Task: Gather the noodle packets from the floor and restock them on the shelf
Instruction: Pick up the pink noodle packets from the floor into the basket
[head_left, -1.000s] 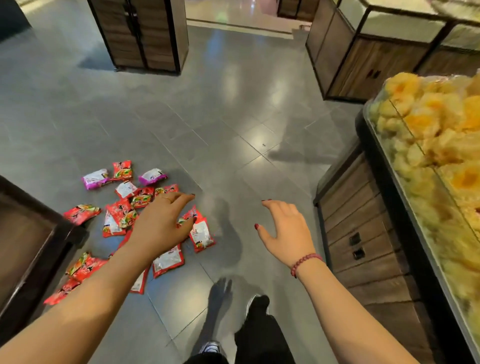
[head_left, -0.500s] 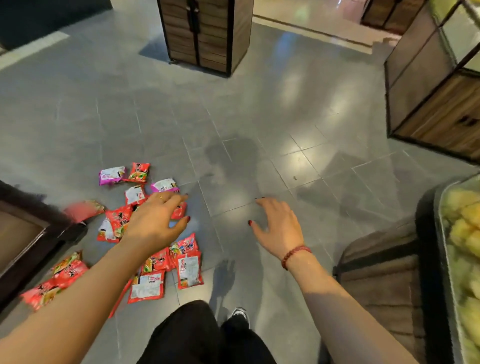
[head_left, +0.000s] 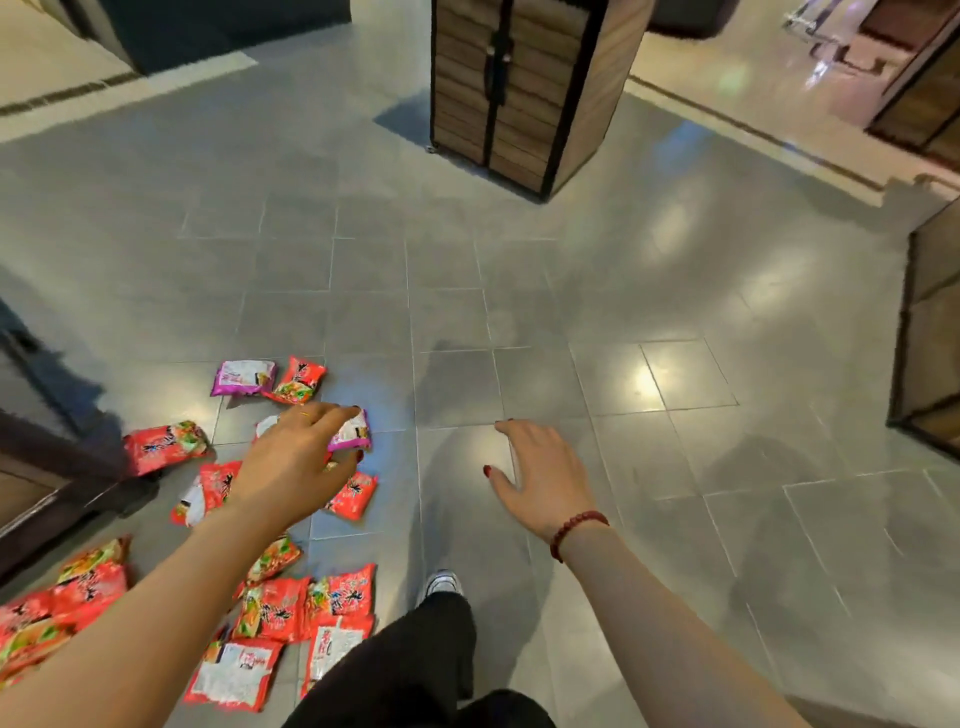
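Materials and finishes

floor (head_left: 571, 312): grey tiles, smooth, glossy, glare patches. noodle packets (head_left: 275, 608): thin plastic film, shiny, crinkled, red and pink print. cabinet (head_left: 519, 88): slatted wood, matt grain; black frame looks like metal. trousers (head_left: 405, 670): black cloth, matt. bracelet (head_left: 574, 527): dark red beads, slight sheen. ring (head_left: 305, 414): thin, gold-coloured, metallic.

Left hand (head_left: 291, 467) — forward, over purple packet (head_left: 354, 435)

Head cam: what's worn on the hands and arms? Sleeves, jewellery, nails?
No sleeves in view; both forearms are bare. The left hand wears a thin gold ring and dark red nail polish; the right hand has the same polish and a red bead bracelet at the wrist.
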